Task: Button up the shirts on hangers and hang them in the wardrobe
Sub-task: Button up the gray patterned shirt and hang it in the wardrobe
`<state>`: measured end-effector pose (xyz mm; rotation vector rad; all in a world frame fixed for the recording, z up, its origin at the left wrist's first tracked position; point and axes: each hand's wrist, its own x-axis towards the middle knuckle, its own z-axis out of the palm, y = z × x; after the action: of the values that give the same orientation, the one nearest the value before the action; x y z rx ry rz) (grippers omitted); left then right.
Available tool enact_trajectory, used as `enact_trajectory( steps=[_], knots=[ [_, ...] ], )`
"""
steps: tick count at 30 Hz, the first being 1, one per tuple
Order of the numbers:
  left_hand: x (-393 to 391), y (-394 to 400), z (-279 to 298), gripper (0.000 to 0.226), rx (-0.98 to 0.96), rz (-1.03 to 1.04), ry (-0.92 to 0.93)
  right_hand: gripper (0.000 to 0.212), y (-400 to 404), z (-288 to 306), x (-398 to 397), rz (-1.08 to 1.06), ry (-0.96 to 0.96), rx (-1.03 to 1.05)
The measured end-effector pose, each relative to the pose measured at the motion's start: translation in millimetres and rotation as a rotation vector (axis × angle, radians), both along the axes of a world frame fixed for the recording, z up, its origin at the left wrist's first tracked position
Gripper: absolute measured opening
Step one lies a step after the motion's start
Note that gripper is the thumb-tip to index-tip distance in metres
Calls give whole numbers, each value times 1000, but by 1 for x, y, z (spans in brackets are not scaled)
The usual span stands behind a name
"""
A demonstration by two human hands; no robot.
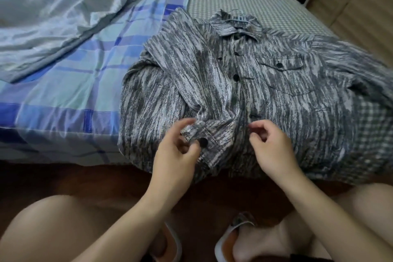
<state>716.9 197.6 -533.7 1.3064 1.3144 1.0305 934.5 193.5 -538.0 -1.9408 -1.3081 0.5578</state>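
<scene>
On the bed [63,95], the shirt [244,91] lies collar away; left hand [176,149] pinches its cuff button [202,142], right hand [270,144] loosely curled, empty.

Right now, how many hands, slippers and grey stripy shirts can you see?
Hands: 2, the left hand and the right hand
Slippers: 2, the left slipper and the right slipper
Grey stripy shirts: 1, the shirt
Total: 5
</scene>
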Motion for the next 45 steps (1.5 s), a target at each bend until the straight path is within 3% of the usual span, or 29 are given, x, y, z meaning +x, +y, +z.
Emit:
enact_trajectory(
  steps=[3, 6, 10, 13, 17, 19, 23, 25, 28, 34, 38, 43, 45],
  knots=[
    [-1, -3, -1, 2, 21, 21, 152, 22, 4, 10, -2, -14, 285, -137],
    [-8, -7, 5, 21, -63, 9, 203, 24, 9, 24, -13, 15, 485, -204],
    [-47, -6, 45, 27, 101, 82, 443, 40, 26, 59, -24, 171, 249, -195],
    [-101, 17, 79, 26, 186, 329, 570, 35, 50, 85, -28, 260, 144, -123],
    [-201, 45, 105, 20, 274, 858, 542, 27, 80, 96, -45, 299, 196, -139],
    [-245, 50, 107, 22, 232, 1022, 558, 26, 89, 95, -60, 327, 225, -159],
    [-253, 53, 95, 52, -204, 752, 844, 23, 84, 96, -77, 475, 142, -235],
    [-217, 52, 92, 49, -179, 471, 971, 29, 76, 98, -71, 540, 104, -270],
    [-142, 49, 93, 41, -137, 103, 816, 24, 71, 105, -52, 498, 46, -308],
    [-15, 66, 85, 33, 38, -278, 709, 17, 73, 109, 25, 297, -6, -307],
    [49, 87, 73, 32, 132, -354, 654, 17, 74, 87, 80, 123, -77, -300],
    [102, 136, 46, 34, 186, -216, 618, 10, 92, 68, 87, 66, -126, -158],
    [111, 154, 33, 33, 225, -184, 680, 38, 108, 59, 68, 174, -225, -186]
  ],
)
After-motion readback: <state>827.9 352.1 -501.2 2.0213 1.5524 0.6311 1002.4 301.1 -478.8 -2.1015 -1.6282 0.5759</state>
